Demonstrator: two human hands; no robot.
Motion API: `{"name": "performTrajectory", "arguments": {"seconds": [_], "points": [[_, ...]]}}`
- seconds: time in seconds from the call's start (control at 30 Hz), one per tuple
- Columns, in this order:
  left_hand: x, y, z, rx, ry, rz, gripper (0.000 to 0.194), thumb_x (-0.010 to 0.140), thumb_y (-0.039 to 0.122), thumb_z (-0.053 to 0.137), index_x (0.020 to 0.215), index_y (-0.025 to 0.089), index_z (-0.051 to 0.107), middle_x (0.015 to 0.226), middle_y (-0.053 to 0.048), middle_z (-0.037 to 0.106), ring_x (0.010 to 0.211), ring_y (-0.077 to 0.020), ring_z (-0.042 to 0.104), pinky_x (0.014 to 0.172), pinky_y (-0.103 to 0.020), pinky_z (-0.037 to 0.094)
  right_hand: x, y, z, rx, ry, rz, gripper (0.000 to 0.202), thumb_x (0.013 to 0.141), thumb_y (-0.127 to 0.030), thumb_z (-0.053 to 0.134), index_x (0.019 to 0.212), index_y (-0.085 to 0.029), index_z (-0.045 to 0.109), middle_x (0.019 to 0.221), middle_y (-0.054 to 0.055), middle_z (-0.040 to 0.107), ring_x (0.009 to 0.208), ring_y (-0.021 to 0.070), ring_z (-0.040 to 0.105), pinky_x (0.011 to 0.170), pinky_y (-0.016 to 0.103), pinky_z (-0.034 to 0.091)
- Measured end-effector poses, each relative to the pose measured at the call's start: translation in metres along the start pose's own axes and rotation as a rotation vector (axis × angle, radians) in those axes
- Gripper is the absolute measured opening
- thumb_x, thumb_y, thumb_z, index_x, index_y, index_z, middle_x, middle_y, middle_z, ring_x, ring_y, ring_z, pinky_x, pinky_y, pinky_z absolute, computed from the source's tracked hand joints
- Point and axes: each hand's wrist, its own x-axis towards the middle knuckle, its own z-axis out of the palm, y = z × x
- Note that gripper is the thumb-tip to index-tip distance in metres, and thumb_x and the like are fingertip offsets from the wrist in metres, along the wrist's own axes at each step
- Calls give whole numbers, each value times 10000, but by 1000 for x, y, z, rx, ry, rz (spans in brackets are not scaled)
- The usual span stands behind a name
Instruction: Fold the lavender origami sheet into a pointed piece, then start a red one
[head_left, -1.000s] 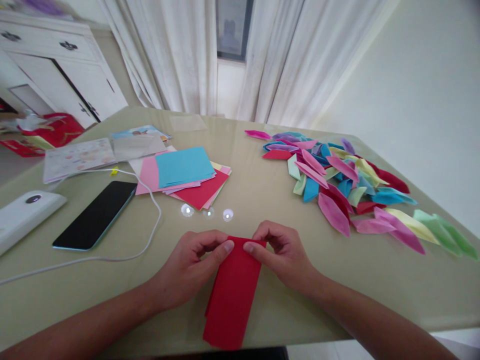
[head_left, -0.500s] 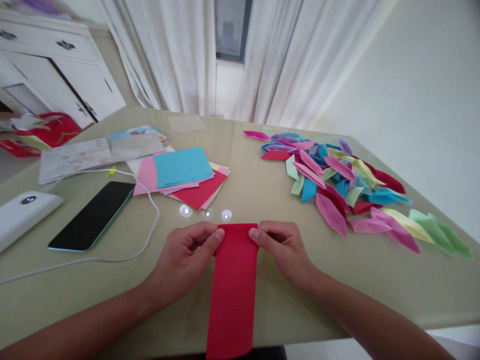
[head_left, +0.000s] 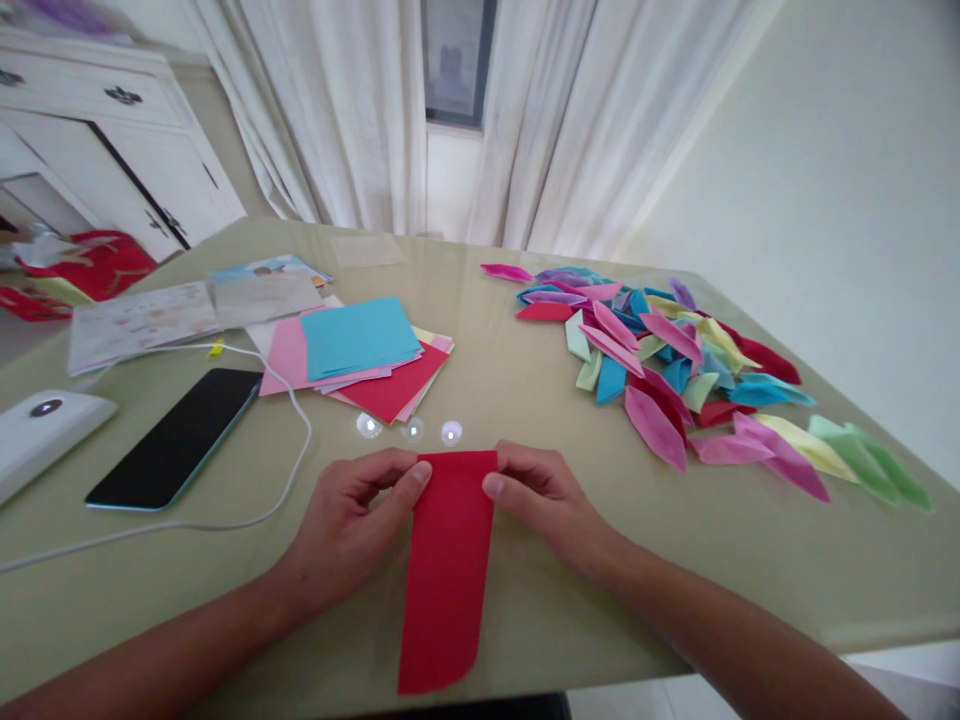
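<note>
A long red paper strip (head_left: 448,570) hangs from both hands near the table's front edge, its lower end slightly curved. My left hand (head_left: 352,515) pinches the top left corner between thumb and fingers. At the top right corner, my right hand (head_left: 551,500) pinches the strip the same way. Beyond the hands lies a stack of coloured paper, with blue sheets (head_left: 360,338) on top and a red sheet (head_left: 390,385) under them. Many folded paper pieces (head_left: 652,415) in pink, blue, green, yellow and red are heaped at the right.
On the table (head_left: 480,385) at the left are a black phone (head_left: 176,438), a white device (head_left: 49,435), a white cable (head_left: 289,480) and printed sheets (head_left: 142,325). White curtains (head_left: 360,110) and a cabinet (head_left: 120,140) stand behind.
Both hands and the red strip have shifted slightly left in view, and the strip's lower end sits higher. The whole scene has also moved a little left.
</note>
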Motion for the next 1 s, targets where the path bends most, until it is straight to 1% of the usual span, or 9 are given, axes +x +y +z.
{"name": "performTrajectory", "arguments": {"seconds": [0.17,0.33,0.47,0.5,0.57,0.67,0.8,0.9,1.0], "points": [[3,2,0,-79,17,-49,280,1007,435,663,1001,198,812,884,-47,812,753,-194,750,653,-237,580,-1,-2,-2,-105,-78,7,365,1004,-482,673,835,-182,793,834,35,644,780,169,592,716,290,476],[2,9,2,-106,-77,-1,355,970,377,721,1302,252,698,1079,-64,802,935,-222,765,795,-278,595,-1,-4,-1,-159,-187,-20,477,982,-513,697,646,-175,690,721,-3,529,653,122,490,586,265,373],[2,14,8,32,-253,102,78,930,310,774,942,251,823,859,-21,772,791,-172,709,729,-239,530,-3,-2,6,-207,-289,-44,516,965,-575,698,646,-169,683,700,-20,489,603,99,426,531,255,297],[2,15,9,30,-259,103,115,939,309,762,868,244,825,804,-16,756,743,-160,690,692,-233,514,-3,-1,7,-210,-292,-43,510,962,-580,700,664,-166,701,699,-20,489,604,98,428,527,252,294],[4,15,9,1,-181,76,188,941,321,751,790,228,813,736,-9,728,675,-147,652,627,-224,487,-2,1,6,-208,-278,-29,491,958,-576,710,697,-161,736,702,-16,503,609,97,445,522,247,301],[7,11,3,-88,112,-33,212,918,398,774,811,215,779,743,3,723,640,-138,610,560,-208,467,2,1,1,-229,-231,-25,449,981,-534,698,742,-162,779,720,-2,541,609,98,469,524,247,322],[15,4,-7,-263,419,-122,286,859,497,829,903,223,763,889,3,770,769,-159,662,656,-212,538,7,-4,-11,-270,-127,-79,391,991,-462,706,751,-166,793,708,5,555,608,105,475,528,257,321],[20,0,-10,-321,444,-152,344,826,532,851,925,216,761,898,-6,786,777,-172,689,683,-233,566,10,-6,-21,-266,-19,-122,336,973,-431,733,768,-173,802,715,18,594,629,123,503,559,273,353],[20,1,-10,-246,255,-165,379,771,536,894,858,188,771,814,-25,784,729,-181,695,650,-241,563,13,-2,-32,-164,232,-151,273,941,-404,763,772,-191,792,729,18,632,662,143,532,613,287,398]]}}
